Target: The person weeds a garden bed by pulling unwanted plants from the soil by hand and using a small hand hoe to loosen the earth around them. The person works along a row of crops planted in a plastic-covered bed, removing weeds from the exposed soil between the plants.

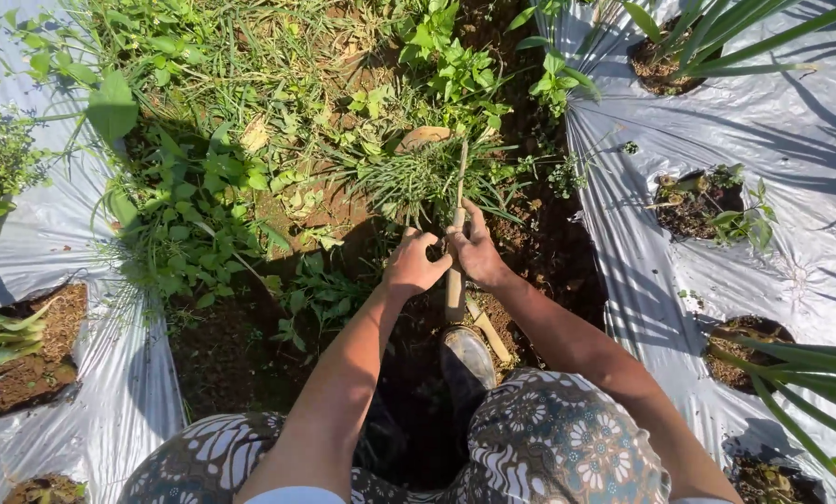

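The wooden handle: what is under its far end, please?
The wooden handle ends in a grass clump on bare soil. The left hand and right hand grip it. Grass covers the tool's head.

Silver plastic mulch sheet (772,121) | planting holes with green shoots (702,201) | weedy soil furrow (250,187) | rubber boot (467,359)
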